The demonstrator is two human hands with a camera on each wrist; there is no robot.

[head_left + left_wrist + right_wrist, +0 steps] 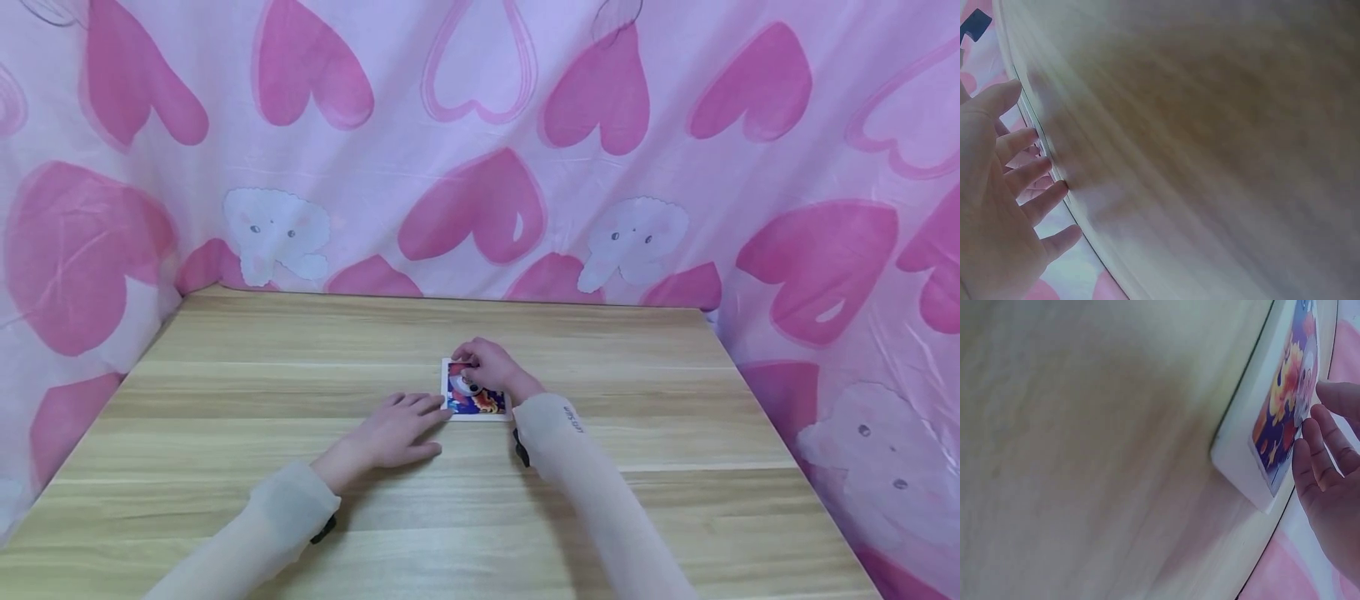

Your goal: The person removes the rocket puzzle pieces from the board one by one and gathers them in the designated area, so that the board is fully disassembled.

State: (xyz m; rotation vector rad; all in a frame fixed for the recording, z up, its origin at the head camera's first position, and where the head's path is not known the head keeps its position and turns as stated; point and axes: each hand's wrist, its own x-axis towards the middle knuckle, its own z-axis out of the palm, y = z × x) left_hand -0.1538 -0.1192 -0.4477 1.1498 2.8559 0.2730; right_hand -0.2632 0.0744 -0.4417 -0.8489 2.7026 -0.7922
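A small, thin square board (476, 418) with a white border lies on the wooden table, bearing a colourful picture (483, 402) in purple, orange and red. Over its upper right part is my right hand (491, 367), fingers bent down and their tips at the picture's surface, covering some of it. In the right wrist view, the thumb and fingers of that right hand (1332, 469) meet the picture's far side, with nothing visible between them. My left hand (397, 429) lies flat with spread fingers, fingertips right at the board's lower left corner; the left wrist view shows this left hand (1007, 187) without the board.
The light wooden table (300, 358) stretches out around both hands. A pink curtain (480, 200) with hearts and white animal figures hangs along its back and both sides. Dark wrist straps (521, 448) show under the pale sleeves (585, 483).
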